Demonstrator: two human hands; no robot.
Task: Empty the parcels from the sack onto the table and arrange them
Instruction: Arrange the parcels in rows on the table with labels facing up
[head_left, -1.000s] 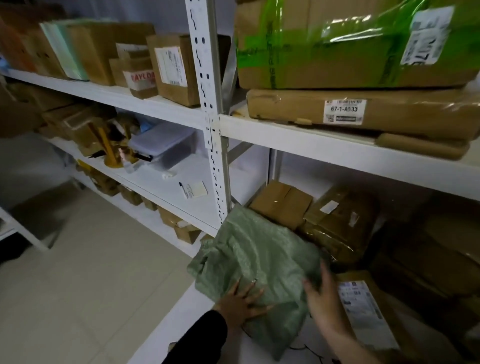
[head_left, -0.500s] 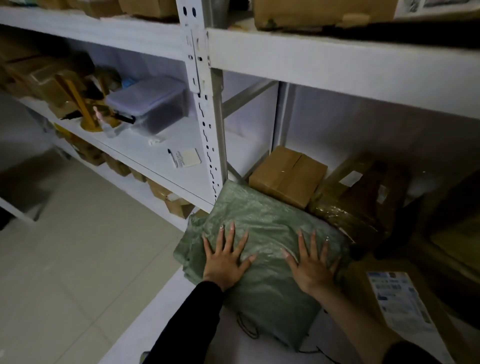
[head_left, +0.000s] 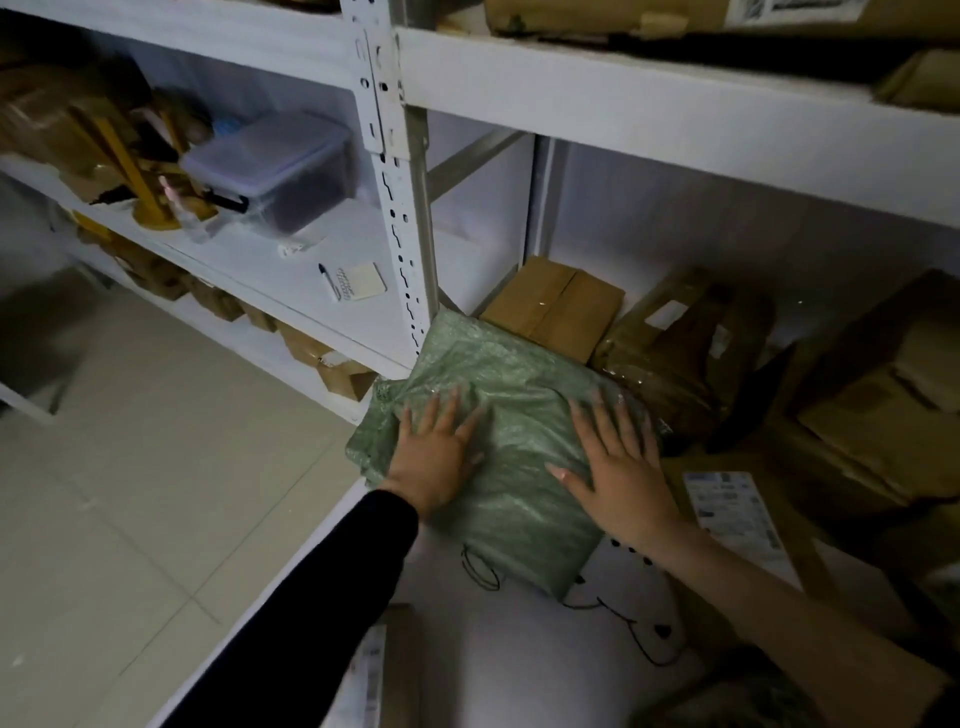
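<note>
Now | left hand (head_left: 436, 457) flat, fingers spread on sack (head_left: 511, 415) | right hand (head_left: 621, 467) likewise, holding nothing

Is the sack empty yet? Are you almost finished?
Probably nearly. The green sack lies folded and flat, seemingly empty; the brown box and labelled parcel sit beside it. The left hand and right hand press it down. To do: perhaps straightening the parcels.

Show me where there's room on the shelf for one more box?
Bare white shelf lies in front of the green sack, between the left arm and right arm, with only a thin black cord. The next bay has room between the notepad and the plastic tub. Right of the sack, brown parcels crowd it.
</note>
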